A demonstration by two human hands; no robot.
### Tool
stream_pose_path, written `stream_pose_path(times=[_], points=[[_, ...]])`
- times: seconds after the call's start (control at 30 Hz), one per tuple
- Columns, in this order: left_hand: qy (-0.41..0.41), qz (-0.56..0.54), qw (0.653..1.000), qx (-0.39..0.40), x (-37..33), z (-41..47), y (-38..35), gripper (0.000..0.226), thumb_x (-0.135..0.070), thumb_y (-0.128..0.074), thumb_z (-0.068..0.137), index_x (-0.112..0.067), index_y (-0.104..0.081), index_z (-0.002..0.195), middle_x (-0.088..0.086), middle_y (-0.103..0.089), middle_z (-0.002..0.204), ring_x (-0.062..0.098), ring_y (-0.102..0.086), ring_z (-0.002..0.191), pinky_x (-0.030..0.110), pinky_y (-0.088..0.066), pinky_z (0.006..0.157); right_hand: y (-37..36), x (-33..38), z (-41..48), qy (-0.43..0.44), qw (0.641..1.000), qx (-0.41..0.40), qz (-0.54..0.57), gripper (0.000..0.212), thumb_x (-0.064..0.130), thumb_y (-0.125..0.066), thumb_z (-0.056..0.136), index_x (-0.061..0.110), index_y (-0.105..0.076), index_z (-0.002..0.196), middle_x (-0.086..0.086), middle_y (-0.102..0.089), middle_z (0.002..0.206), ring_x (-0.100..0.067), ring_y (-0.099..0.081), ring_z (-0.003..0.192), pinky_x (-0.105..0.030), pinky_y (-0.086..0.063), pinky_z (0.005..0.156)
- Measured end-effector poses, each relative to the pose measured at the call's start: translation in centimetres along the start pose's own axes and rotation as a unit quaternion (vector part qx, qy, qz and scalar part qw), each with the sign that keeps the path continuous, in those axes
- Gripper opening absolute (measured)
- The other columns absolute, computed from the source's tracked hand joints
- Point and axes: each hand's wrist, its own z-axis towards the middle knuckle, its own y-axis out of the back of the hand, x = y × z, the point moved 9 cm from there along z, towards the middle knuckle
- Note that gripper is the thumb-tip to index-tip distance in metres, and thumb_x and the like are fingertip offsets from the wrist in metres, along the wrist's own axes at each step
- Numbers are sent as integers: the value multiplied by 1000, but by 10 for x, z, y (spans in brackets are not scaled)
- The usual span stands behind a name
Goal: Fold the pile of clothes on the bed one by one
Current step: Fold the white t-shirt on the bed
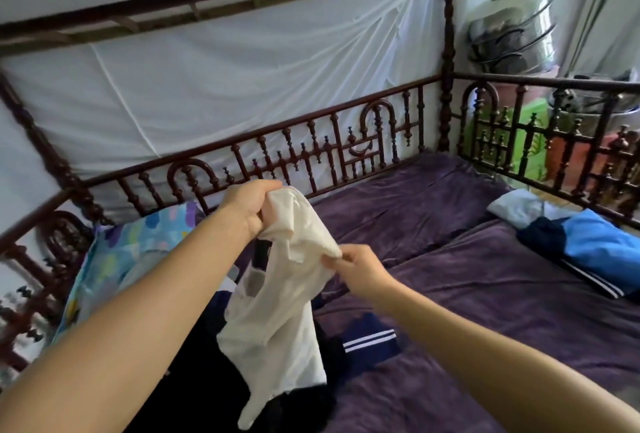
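- The left hand [251, 205] is curled in a fist round the bunched top of a white garment [287, 294], held up above the bed [485, 294].
- The right hand [360, 269] pinches an edge of the same garment lower down and to the right. The rest of the cloth hangs crumpled between the forearms.
- Its lower end hangs over a pile of dark clothes [214, 363] at the near left of the bed. Whether it touches the pile cannot be told.
- A navy piece with white stripes [369, 339] lies beside the pile.
- The purple sheet is bare through the middle and near right, giving flat room to lay cloth down.
- Blue and navy clothes [588, 245] and a pale bundle [516, 207] lie at the far right edge, against the rail.
- A carved wooden railing [311, 152] closes the far side and the right end, and a turned post [447, 51] stands at the corner.
- A patterned pillow [138, 245] lies at the left, near the railing.
- White netting [242, 86] hangs behind the railing.
- Metal pots [512, 27] are stacked outside the corner.
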Motion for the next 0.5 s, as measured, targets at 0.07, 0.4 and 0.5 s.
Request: stream_pose_path(times=[0.07,0.4,0.5], points=[[-37,1,997,-60,-16,4,39,22,-12,-71,81,-4,-65,100,13,-67,96,26,-64,82,39,-56,73,19,15,12,-22,998,-43,40,30,20,-57,95,17,-66,66,0,-57,63,-19,-51,63,-33,-42,59],[-188,374,896,-147,-19,22,142,14,-13,-73,76,-20,-61,77,6,-64,86,24,-60,81,30,-46,70,14,104,57,-108,977,-73,168,13,16,-61,92,6,-65,85,-5,-67,63,-17,-64,52,-27,-52,51],[-199,422,879,-95,0,25,136,16,-19,-73,76,-23,-60,69,-2,-61,70,22,-60,76,30,-45,66,-3,111,61,-132,972,-89,171,8,11,-57,93,5,-62,90,-8,-65,69,-18,-66,56,-30,-55,50]])
